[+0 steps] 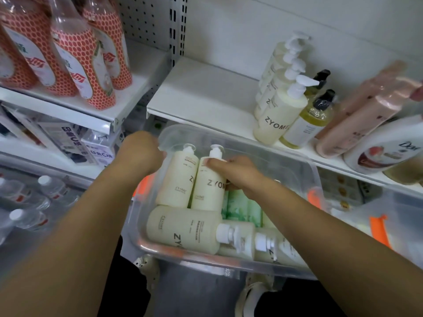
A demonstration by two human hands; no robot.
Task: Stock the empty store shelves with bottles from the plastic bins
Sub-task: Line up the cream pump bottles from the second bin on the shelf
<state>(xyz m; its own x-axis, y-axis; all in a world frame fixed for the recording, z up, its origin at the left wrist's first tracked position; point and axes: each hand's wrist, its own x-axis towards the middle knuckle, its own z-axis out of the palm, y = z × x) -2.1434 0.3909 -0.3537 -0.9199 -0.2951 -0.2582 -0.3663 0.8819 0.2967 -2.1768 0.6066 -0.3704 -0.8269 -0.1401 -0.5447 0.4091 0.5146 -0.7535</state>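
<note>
White store shelving fills the wall ahead of you. Its right-hand shelf carries a row of cream pump bottles, with amber bottles and pink bottles beside them. Just below that shelf's edge, close in front of you, is the clear plastic bin. Inside it two cream ZYOME bottles lean upright at the far end, and more lie flat across the near end. Your left hand grips the bin's far left corner by the rim. Your right hand is curled round the shoulder of the right-hand upright bottle, which is in the bin and touches its neighbour.
</note>
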